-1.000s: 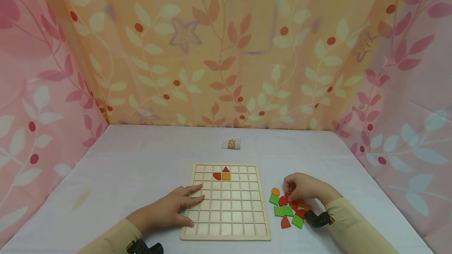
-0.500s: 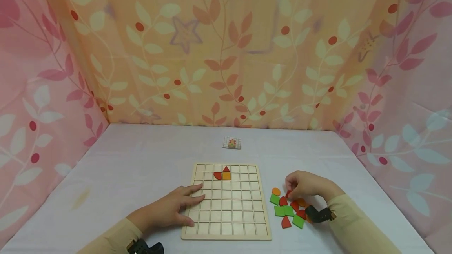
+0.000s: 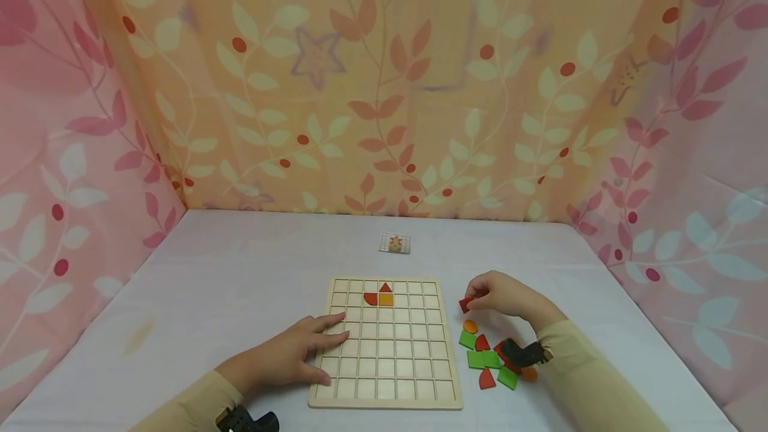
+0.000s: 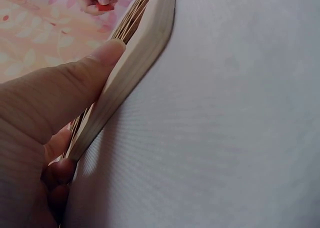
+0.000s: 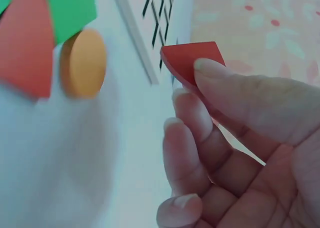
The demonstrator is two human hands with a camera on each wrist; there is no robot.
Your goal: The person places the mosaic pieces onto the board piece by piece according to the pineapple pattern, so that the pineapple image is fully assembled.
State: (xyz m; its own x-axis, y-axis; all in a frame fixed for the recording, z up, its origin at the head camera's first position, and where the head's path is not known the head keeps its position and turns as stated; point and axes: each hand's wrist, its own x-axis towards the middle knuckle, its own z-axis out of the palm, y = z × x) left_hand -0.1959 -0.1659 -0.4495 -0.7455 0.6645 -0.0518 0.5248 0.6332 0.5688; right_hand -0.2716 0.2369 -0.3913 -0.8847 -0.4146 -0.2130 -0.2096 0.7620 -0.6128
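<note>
A: What lies nearest?
B: The person's left hand [image 3: 288,355], fingers spread and relaxed, resting on the left rim of one pale wooden grid board [image 3: 396,350] on the white-covered worktop [image 3: 240,272].
A: And right of the board?
B: Loose, flat pieces, perhaps painted wood: four green squares [image 3: 507,377], at least three red quarter-rounds [image 3: 487,379] and at least two orange pieces, one plainly a disc [image 3: 471,327]. The black wrist camera [image 3: 522,353] hides part, so I can't settle the red and orange totals.
A: The right hand [image 3: 510,295]?
B: Near the board's right edge, pinching one flat red quarter-round piece [image 5: 185,55], thumb on its face, a finger beneath.
A: How would that handle?
B: Probably light and stiff, slightly slippery, hardly fragile. Gripping both flat faces near an edge, as here, seems best.
A: On the board itself?
B: Toward its far rim, one red quarter-circle tile [image 3: 371,299] beside one yellow-orange square tile [image 3: 386,299], with one red triangle tile [image 3: 385,288] just beyond the square.
A: Past the board?
B: One small printed card [image 3: 395,243], then a leaf-patterned cloth backdrop [image 3: 384,119].
</note>
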